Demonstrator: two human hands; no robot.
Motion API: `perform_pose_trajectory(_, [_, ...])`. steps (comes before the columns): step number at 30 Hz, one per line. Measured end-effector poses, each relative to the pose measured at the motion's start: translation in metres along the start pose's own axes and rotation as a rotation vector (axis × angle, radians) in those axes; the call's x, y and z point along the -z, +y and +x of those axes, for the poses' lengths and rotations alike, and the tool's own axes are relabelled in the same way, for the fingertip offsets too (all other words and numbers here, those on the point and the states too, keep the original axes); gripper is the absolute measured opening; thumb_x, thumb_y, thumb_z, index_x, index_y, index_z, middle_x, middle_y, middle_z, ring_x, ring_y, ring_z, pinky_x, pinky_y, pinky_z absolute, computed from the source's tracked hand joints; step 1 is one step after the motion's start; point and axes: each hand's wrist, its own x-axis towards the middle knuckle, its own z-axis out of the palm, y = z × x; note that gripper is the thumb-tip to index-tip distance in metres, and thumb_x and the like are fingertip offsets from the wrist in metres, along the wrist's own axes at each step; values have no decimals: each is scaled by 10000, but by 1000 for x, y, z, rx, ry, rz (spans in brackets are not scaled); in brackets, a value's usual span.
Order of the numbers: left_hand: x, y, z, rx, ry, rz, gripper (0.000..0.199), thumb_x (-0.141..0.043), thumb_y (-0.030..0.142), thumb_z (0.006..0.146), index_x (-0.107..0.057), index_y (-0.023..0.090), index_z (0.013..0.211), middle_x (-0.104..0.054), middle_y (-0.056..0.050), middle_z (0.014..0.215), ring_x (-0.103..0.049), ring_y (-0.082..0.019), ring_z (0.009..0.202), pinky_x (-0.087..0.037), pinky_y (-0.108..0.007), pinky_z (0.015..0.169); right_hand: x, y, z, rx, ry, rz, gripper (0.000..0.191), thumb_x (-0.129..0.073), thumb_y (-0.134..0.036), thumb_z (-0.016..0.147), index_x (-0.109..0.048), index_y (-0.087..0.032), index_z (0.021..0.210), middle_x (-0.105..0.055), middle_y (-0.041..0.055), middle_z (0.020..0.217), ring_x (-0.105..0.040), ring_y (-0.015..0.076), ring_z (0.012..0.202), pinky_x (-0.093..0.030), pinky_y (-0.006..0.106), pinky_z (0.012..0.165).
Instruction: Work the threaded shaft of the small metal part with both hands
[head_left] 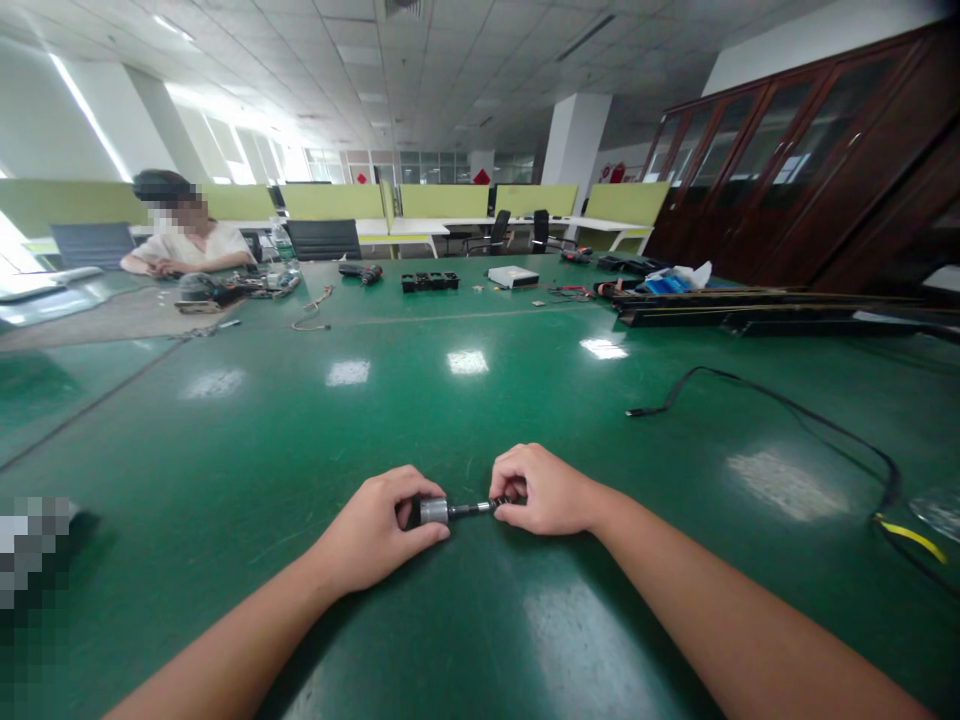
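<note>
Near the middle of the green tabletop, my left hand grips a silver metal cylinder between thumb and fingers. A thin dark shaft with a bright section runs from the cylinder toward the right. My right hand pinches a small dark coiled piece, like a spring, at the shaft's right end. Whether the coil sits around the shaft or only meets its tip is too small to tell. Both hands are low over the table, a short gap apart.
A black cable curves across the table at right. Black metal rails lie behind it. Along the far side are a power drill, a black block and a white box. A person sits at the far left.
</note>
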Motion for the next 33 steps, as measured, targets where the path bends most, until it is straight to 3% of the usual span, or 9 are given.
perform_pose_trajectory(5, [1, 1, 0, 5, -2, -10, 236, -723, 318, 789, -707, 221, 1004, -606, 4, 817, -512, -130, 655, -382, -237, 614, -9, -10, 4, 21, 28, 75, 58, -712, -165, 677, -714, -156, 734, -596, -15, 629, -524, 108, 572, -408, 231, 572])
perform_pose_trajectory(8, [1, 1, 0, -14, 4, -18, 229, -723, 313, 784, -710, 220, 993, -611, 1, 822, -526, -138, 684, -385, -238, 630, -18, -19, 5, 61, 51, 171, 353, -692, -98, 659, -706, -168, 1005, -645, -3, 761, -572, 123, 666, -456, 237, 662])
perform_pose_trajectory(11, [1, 1, 0, -32, 8, -21, 227, -724, 315, 781, -708, 219, 986, -613, -2, 832, -531, -142, 703, -386, -239, 638, -23, -23, 5, 66, 37, 207, 464, -638, -52, 667, -663, -192, 1108, -664, -6, 815, -586, 125, 696, -471, 242, 701])
perform_pose_trajectory(21, [1, 0, -2, -28, -6, -18, 208, -628, 345, 875, -702, 218, 1023, -597, 3, 792, -507, -128, 655, -375, -238, 621, -23, -23, 7, 60, 44, 181, 369, -622, -63, 694, -658, -184, 1041, -645, -7, 791, -575, 120, 683, -458, 233, 677])
perform_pose_trajectory(27, [2, 1, 0, -7, -8, -29, 206, -681, 332, 828, -716, 216, 995, -604, 9, 785, -515, -126, 655, -377, -230, 617, -23, -24, 7, 89, 53, 72, 190, -648, -99, 711, -670, -167, 886, -624, -3, 764, -558, 124, 673, -428, 239, 661])
perform_pose_trajectory(33, [4, 2, 1, 21, -14, -25, 249, -752, 319, 743, -729, 213, 967, -598, 18, 749, -509, -126, 638, -368, -223, 596, -25, -23, 7, 137, 47, 18, 191, -647, -102, 734, -689, -170, 907, -647, 11, 786, -574, 142, 707, -433, 270, 723])
